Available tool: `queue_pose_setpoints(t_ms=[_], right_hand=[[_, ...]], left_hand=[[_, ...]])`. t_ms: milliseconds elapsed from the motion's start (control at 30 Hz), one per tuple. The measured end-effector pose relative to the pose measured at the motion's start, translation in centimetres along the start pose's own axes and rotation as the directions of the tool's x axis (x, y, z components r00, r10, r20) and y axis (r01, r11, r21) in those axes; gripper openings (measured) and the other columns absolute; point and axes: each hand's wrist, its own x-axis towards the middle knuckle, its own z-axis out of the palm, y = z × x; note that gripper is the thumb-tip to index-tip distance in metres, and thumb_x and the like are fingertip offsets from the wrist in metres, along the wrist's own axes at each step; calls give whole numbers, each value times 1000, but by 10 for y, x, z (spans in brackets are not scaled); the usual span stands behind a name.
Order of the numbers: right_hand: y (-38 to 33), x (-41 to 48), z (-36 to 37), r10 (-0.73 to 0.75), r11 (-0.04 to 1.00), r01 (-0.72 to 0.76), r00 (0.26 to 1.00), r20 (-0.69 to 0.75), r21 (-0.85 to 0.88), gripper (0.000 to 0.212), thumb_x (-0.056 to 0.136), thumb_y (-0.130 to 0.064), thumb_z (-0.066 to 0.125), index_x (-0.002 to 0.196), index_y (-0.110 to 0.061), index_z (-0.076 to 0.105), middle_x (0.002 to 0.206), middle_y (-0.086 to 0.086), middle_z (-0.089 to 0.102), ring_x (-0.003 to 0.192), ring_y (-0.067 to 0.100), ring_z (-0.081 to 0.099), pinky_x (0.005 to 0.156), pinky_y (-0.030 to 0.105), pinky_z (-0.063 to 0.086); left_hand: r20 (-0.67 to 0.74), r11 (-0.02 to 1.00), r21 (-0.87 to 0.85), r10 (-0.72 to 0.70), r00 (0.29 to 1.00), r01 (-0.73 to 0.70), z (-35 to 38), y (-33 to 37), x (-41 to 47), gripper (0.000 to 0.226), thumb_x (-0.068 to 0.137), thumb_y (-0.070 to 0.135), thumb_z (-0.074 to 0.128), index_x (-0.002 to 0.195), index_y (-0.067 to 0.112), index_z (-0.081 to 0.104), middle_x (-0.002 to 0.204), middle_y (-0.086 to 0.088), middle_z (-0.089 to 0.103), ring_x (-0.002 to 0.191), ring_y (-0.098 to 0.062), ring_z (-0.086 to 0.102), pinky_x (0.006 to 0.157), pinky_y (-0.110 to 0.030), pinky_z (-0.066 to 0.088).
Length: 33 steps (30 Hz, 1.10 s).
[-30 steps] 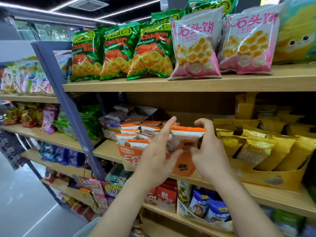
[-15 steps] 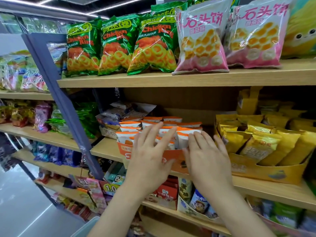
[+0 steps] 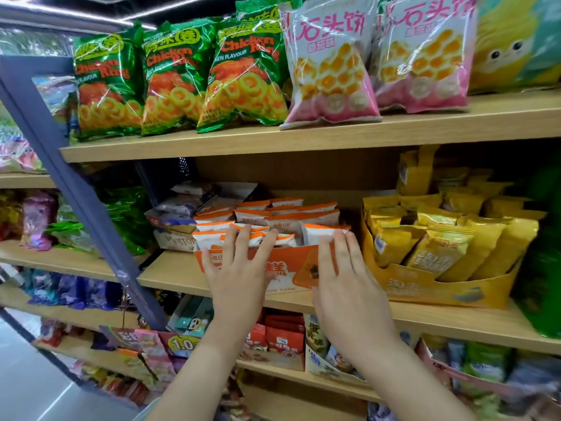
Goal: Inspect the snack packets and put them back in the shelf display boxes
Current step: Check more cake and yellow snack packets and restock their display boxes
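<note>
Left hand (image 3: 239,278): spreading straight fingers over white-and-orange snack packets (image 3: 318,232).
Right hand (image 3: 343,287): resting straight fingers on orange cardboard display box (image 3: 288,268).
Green foil bags (image 3: 249,83): showing "Chicken Ring".

Bright overhead ceiling strips (image 3: 73,16); glare on green packets (image 3: 179,74); edges bowed, lower right blurred, possibly motion.
</note>
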Motion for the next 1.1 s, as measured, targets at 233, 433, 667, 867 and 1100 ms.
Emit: queue_pose_setpoints(t_ms=[233, 433, 667, 867, 1100], right_hand=[[41, -27, -23, -1, 999, 11, 944, -331, 30, 60, 79, -17, 73, 136, -11, 53, 143, 17, 49, 135, 34, 43, 95, 50, 50], [107, -46, -49, 177, 979, -201, 916, -359, -30, 63, 85, -26, 66, 143, -20, 43, 152, 15, 38, 144, 34, 28, 102, 57, 37], [150, -44, -62, 224, 974, -226, 969, -102, -7, 74, 97, -49, 43, 149, -44, -8, 162, -2, -11, 148, 39, 1, 109, 55, 36], [179, -39, -56, 122, 985, -103, 982, -144, 135, 74, 96, -38, 52, 151, -40, 2, 159, 6, 9, 133, 41, 36, 102, 46, 46], [182, -38, -56, -34, 978, 82, 970, -239, 194, 68, 89, -29, 63, 148, -28, 30, 149, 3, 35, 109, 28, 57, 85, 36, 56]], left_hand=[[36, 995, 29, -101, 994, 100, -1, 22, 8, 89, 78, 41, 79, 149, 40, 26, 155, -10, 35, 147, -32, 21, 105, -72, 24], [-127, 951, -259, 140, 982, -169, -29, 74, -11, 97, 80, 20, 78, 153, 36, 16, 162, -9, 16, 150, -29, 11, 113, -61, 17], [-121, 835, -297, 448, 886, -463, -53, 166, -14, 97, 81, 46, 75, 149, 46, 7, 163, -1, 13, 149, -24, 6, 116, -52, 26], [-145, 886, -241, 370, 918, -396, -59, 183, -2, 76, 75, 39, 81, 139, 38, 39, 123, -3, 56, 117, -27, 47, 67, -37, 59], [-259, 850, -325, 343, 903, -416, -59, 162, 9, 37, 87, 9, 63, 121, 22, 67, 100, -4, 62, 91, -24, 54, 64, -37, 53]])
